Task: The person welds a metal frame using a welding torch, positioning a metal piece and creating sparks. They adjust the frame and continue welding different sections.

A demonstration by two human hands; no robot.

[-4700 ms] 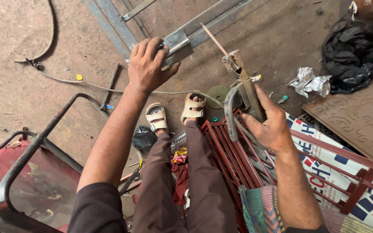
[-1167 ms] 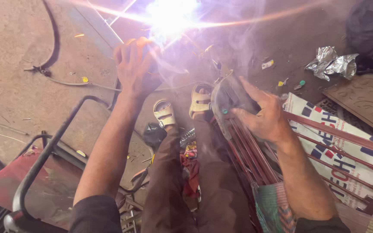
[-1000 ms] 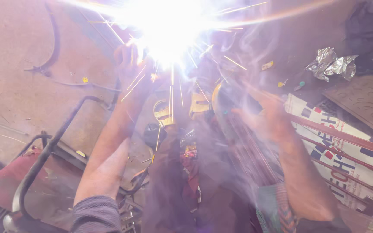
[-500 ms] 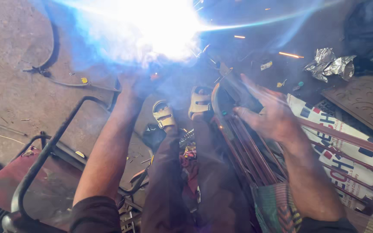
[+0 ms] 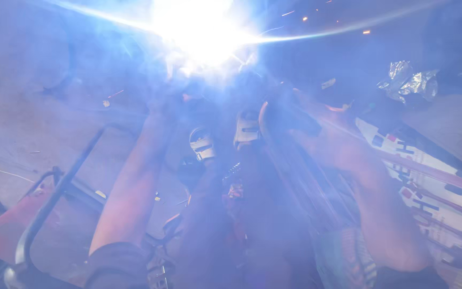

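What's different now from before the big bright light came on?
A blinding blue-white arc with sparks and smoke now burns where the left hand pressed a metal frame. The right hand has swung its welding holder toward that spot. Feet in sandals and the crumpled foil stayed put.

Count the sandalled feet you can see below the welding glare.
2: one sandalled foot sits left of centre beside the left forearm, the other sandalled foot just right of it, nearer the right hand. The welding arc washes out the area above, so anything there is hidden.
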